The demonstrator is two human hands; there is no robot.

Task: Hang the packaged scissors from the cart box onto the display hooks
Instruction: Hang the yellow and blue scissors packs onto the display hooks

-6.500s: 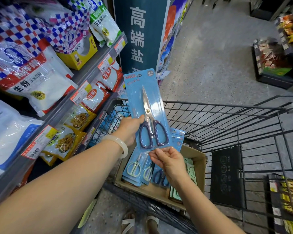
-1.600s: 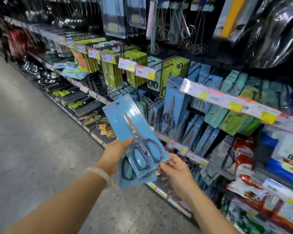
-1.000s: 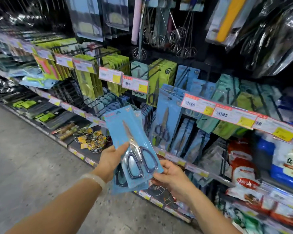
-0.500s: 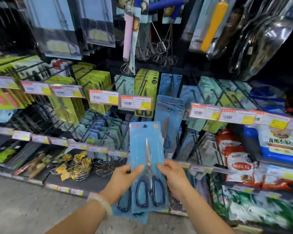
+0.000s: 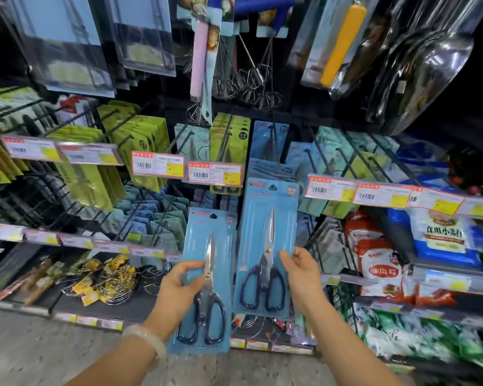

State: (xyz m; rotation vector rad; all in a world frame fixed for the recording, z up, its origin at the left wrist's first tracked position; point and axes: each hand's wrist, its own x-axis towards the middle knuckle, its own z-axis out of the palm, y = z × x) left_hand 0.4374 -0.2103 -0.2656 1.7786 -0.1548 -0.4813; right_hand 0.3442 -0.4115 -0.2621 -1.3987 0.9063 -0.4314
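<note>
Blue flat scissor cards (image 5: 268, 246) fill both hands (image 5: 179, 291).

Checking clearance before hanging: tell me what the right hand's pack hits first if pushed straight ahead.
Probably the hanging blue scissor packs just behind the top of the pack in the right hand; depth is unclear.

Pale bangle (image 5: 147, 340), bare forearms

two light blue cards (image 5: 207, 274) with dark navy scissor handles (image 5: 262, 291); above them red-edged white tags (image 5: 214, 174) with yellow patches; left of the tags, lime green packs (image 5: 140, 140); pale bracelet (image 5: 145, 339).
</note>
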